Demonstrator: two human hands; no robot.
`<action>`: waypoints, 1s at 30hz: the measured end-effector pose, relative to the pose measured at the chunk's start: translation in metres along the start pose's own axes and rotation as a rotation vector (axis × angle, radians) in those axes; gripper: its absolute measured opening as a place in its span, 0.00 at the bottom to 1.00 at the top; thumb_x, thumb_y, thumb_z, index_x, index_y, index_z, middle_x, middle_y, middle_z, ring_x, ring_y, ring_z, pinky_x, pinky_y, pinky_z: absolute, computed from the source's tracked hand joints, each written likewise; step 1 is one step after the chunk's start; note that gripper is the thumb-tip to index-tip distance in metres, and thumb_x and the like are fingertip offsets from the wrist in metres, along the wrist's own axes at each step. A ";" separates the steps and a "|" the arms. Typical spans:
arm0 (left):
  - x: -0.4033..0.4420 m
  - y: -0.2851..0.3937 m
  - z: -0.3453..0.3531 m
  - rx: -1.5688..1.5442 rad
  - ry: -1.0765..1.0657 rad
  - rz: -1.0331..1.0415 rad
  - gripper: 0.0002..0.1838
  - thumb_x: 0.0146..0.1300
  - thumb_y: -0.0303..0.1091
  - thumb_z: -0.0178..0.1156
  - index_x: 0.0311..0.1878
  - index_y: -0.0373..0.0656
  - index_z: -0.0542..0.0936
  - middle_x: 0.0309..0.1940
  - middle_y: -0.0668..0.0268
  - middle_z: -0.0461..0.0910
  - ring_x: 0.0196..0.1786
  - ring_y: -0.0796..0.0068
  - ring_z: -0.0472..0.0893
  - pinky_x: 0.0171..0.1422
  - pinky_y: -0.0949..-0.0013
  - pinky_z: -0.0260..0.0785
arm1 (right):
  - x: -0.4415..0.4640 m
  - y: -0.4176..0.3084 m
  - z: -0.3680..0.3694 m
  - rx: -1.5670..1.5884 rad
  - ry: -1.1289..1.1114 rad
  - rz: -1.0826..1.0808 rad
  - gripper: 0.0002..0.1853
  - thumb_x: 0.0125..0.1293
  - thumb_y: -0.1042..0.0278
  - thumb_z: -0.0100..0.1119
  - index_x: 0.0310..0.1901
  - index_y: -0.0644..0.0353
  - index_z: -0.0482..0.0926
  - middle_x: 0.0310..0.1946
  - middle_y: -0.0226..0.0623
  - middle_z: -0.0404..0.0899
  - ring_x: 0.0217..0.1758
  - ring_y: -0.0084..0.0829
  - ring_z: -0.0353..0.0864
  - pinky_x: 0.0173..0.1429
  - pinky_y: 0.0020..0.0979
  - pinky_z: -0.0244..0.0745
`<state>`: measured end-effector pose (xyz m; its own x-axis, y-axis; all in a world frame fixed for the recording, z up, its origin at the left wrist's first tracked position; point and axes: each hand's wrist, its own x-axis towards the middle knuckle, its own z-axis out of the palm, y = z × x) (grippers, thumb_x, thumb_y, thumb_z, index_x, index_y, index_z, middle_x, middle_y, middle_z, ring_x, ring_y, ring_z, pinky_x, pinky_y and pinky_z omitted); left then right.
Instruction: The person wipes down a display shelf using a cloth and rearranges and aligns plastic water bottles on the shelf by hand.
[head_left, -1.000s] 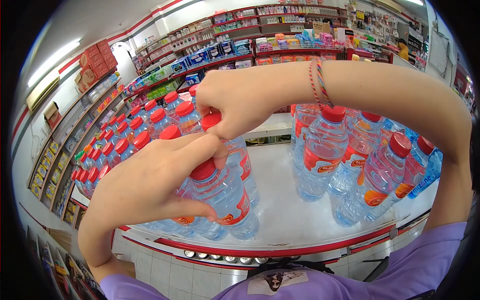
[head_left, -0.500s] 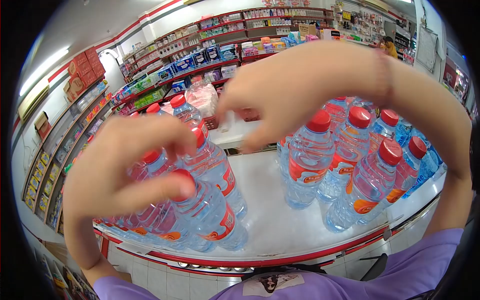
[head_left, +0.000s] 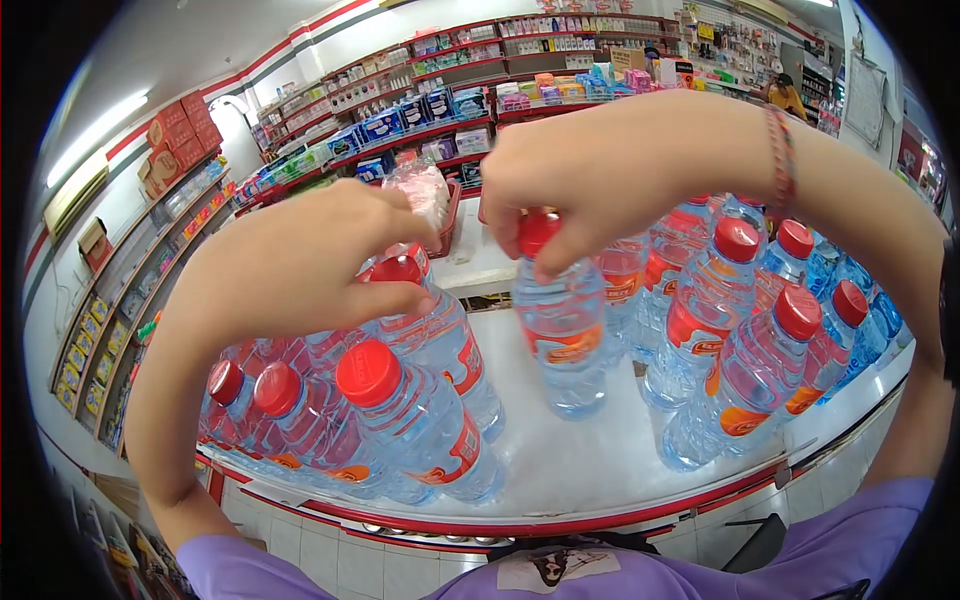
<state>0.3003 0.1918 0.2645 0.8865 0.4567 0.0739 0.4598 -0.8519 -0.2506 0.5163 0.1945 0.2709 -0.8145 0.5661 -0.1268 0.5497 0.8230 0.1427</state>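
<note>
Water bottles with red caps and red-orange labels stand in two groups on a white counter [head_left: 540, 470]. My right hand [head_left: 590, 185], with a woven bracelet at the wrist, pinches the red cap of an upright bottle [head_left: 565, 340] between the groups. My left hand [head_left: 310, 265] is over the left group, its thumb and fingers around the red cap of another bottle [head_left: 450, 345]. In front of that one a bottle [head_left: 410, 425] stands untouched at the counter's front. The right group [head_left: 700, 330] stands close beside the bottle in my right hand.
Behind the counter is a basket [head_left: 450, 220] with plastic-wrapped goods. Stocked shelves [head_left: 100, 330] line the left wall, and more shelves [head_left: 420, 75] run along the back. A person [head_left: 785, 97] in yellow is far off at the right. Blue-labelled bottles [head_left: 865, 320] stand at the far right.
My right hand, apart from any cap half a second ago, now grips a bottle between the groups. My left hand has shifted from the front bottle's cap to the one behind.
</note>
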 end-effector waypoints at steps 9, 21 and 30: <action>-0.005 -0.002 -0.003 -0.154 -0.196 -0.136 0.27 0.49 0.41 0.68 0.49 0.35 0.76 0.34 0.54 0.81 0.36 0.61 0.82 0.44 0.65 0.74 | 0.080 0.024 0.008 0.080 0.219 -0.155 0.15 0.50 0.64 0.64 0.34 0.69 0.81 0.27 0.46 0.80 0.32 0.37 0.79 0.37 0.34 0.74; -0.013 -0.031 -0.001 -0.490 -0.040 -0.083 0.21 0.53 0.43 0.67 0.42 0.35 0.77 0.31 0.58 0.81 0.33 0.70 0.82 0.41 0.68 0.74 | 0.101 0.027 0.001 0.224 0.161 -0.202 0.16 0.52 0.62 0.61 0.35 0.69 0.82 0.30 0.46 0.81 0.33 0.33 0.82 0.35 0.32 0.76; 0.000 -0.044 -0.001 -0.223 0.067 -0.094 0.19 0.57 0.37 0.62 0.50 0.36 0.75 0.36 0.59 0.80 0.37 0.67 0.81 0.43 0.64 0.72 | 0.015 0.029 -0.023 -0.239 -0.301 0.243 0.26 0.51 0.56 0.65 0.50 0.59 0.76 0.43 0.43 0.79 0.46 0.40 0.78 0.48 0.38 0.75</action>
<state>0.2802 0.2287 0.2765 0.8374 0.5248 0.1527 0.5337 -0.8454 -0.0209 0.5159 0.2256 0.2962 -0.5575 0.7588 -0.3367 0.6315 0.6509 0.4214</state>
